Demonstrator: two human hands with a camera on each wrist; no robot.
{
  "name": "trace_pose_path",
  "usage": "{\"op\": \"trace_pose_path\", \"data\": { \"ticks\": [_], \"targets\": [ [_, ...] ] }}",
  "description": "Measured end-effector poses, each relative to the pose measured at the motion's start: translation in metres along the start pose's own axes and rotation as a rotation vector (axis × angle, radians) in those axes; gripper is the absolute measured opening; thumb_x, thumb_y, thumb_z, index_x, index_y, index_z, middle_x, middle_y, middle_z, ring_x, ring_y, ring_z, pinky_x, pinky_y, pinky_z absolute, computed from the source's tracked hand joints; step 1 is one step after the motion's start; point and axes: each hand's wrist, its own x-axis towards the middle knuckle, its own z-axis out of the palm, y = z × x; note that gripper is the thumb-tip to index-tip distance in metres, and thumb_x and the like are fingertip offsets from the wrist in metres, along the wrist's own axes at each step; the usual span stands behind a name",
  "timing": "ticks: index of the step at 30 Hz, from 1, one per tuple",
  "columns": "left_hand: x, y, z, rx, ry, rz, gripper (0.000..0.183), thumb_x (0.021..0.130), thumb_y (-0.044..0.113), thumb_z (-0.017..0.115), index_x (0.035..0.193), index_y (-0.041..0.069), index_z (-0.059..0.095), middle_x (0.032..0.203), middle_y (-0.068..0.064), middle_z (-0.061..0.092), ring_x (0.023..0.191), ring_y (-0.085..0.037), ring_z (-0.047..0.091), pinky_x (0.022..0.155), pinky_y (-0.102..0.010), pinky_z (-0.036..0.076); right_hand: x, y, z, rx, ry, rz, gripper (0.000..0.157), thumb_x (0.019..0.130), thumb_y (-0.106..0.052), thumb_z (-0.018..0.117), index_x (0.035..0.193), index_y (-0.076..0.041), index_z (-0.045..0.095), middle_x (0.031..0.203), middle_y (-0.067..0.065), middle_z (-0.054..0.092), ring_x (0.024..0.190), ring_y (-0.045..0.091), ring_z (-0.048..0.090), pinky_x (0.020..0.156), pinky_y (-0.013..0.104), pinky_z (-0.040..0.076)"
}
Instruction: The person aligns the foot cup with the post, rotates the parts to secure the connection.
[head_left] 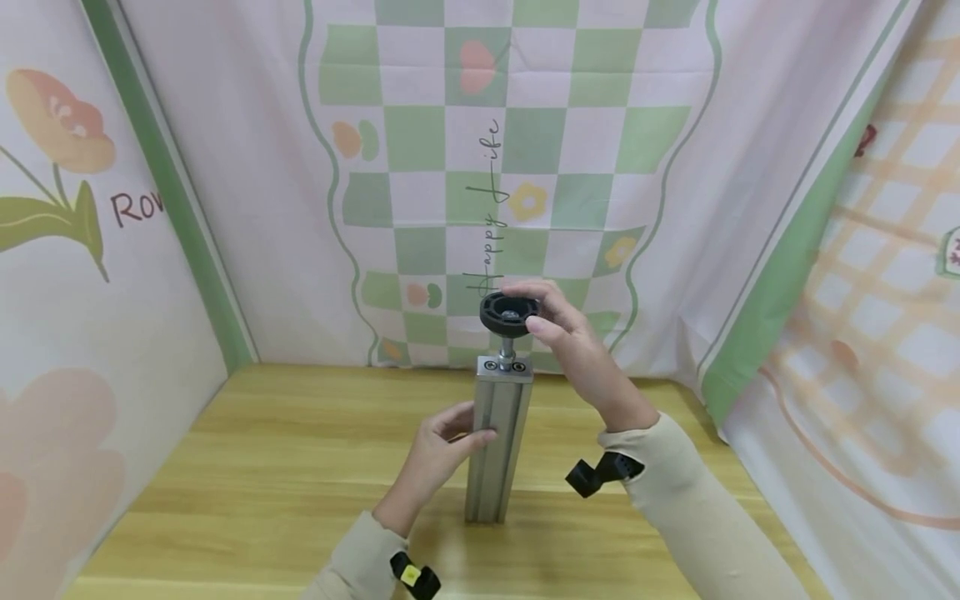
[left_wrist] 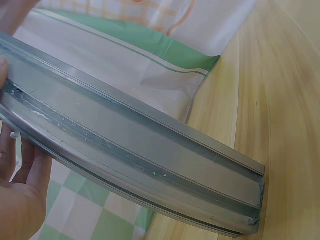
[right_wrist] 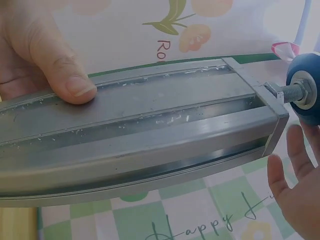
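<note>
A silver aluminium profile (head_left: pixel 501 442) with long grooves stands upright on the table. My left hand (head_left: pixel 442 442) grips it from the left at mid-height, thumb across the near face. From the end plate (head_left: pixel 504 369), fixed with two screws, rises a threaded stud (right_wrist: pixel 292 93) with a nut. It carries a round black levelling foot (head_left: pixel 491 325), its hollow underside facing up. My right hand (head_left: pixel 585 354) holds this foot by its right rim, thumb in front and fingers behind. Pale flecks lie along the profile's grooves (left_wrist: pixel 100 136) in the left wrist view.
The wood-grain table (head_left: pixel 300 467) spreads around the profile's lower end. Behind it hangs a green-and-white checked cloth (head_left: pixel 416 137), close beyond the table's far edge. Printed cloths also hang at the left (head_left: pixel 67 317) and right (head_left: pixel 862 333).
</note>
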Motion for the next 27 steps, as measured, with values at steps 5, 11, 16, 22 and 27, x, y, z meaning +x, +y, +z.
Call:
{"op": "trace_pose_path", "data": {
  "ticks": [5, 11, 16, 22, 27],
  "targets": [
    [0.0003, 0.0001, 0.0009, -0.006, 0.012, -0.001, 0.041, 0.088, 0.023, 0.08, 0.127, 0.014, 0.069, 0.111, -0.005, 0.072, 0.106, -0.021, 0.066, 0.091, -0.032, 0.054, 0.0013, -0.003, 0.0024, -0.021, 0.038, -0.024, 0.046, 0.099, -0.019, 0.058, 0.143, -0.006, 0.052, 0.143, 0.011, 0.036, 0.122, 0.031, 0.05, 0.1, 0.03, 0.046],
    [0.0003, 0.0005, 0.0011, -0.013, 0.011, 0.001, 0.041, 0.089, 0.022, 0.08, 0.128, 0.014, 0.069, 0.111, -0.005, 0.072, 0.107, -0.021, 0.066, 0.092, -0.032, 0.054, 0.0018, -0.0048, 0.0028, -0.005, 0.056, -0.032, 0.051, 0.096, -0.021, 0.071, 0.143, -0.013, 0.054, 0.133, 0.011, 0.036, 0.113, 0.028, 0.051, 0.09, 0.025, 0.047],
    [0.0003, 0.0001, 0.0009, -0.008, 0.01, 0.005, 0.042, 0.088, 0.023, 0.08, 0.128, 0.014, 0.069, 0.112, -0.005, 0.072, 0.107, -0.021, 0.066, 0.092, -0.033, 0.054, 0.0022, -0.0059, 0.0042, -0.037, 0.08, -0.04, 0.058, 0.091, -0.026, 0.077, 0.142, -0.011, 0.055, 0.126, 0.01, 0.035, 0.112, 0.028, 0.05, 0.091, 0.025, 0.046],
    [0.0004, -0.0009, 0.0, 0.005, 0.004, -0.001, 0.043, 0.089, 0.027, 0.079, 0.129, 0.015, 0.068, 0.112, -0.004, 0.072, 0.107, -0.02, 0.065, 0.093, -0.035, 0.054, 0.0027, -0.0044, 0.0046, -0.092, 0.031, -0.041, 0.056, 0.102, -0.038, 0.052, 0.148, -0.007, 0.043, 0.147, 0.007, 0.03, 0.129, 0.028, 0.043, 0.109, 0.043, 0.034],
    [-0.0002, -0.0001, -0.0001, 0.005, 0.001, -0.009, 0.044, 0.088, 0.03, 0.08, 0.129, 0.017, 0.068, 0.112, -0.002, 0.071, 0.108, -0.02, 0.065, 0.094, -0.036, 0.053, 0.0043, -0.0014, 0.0018, 0.117, -0.096, -0.028, 0.054, 0.105, -0.027, 0.024, 0.152, -0.002, 0.036, 0.158, 0.012, 0.03, 0.144, 0.03, 0.029, 0.116, 0.055, 0.019]
  ]
}}
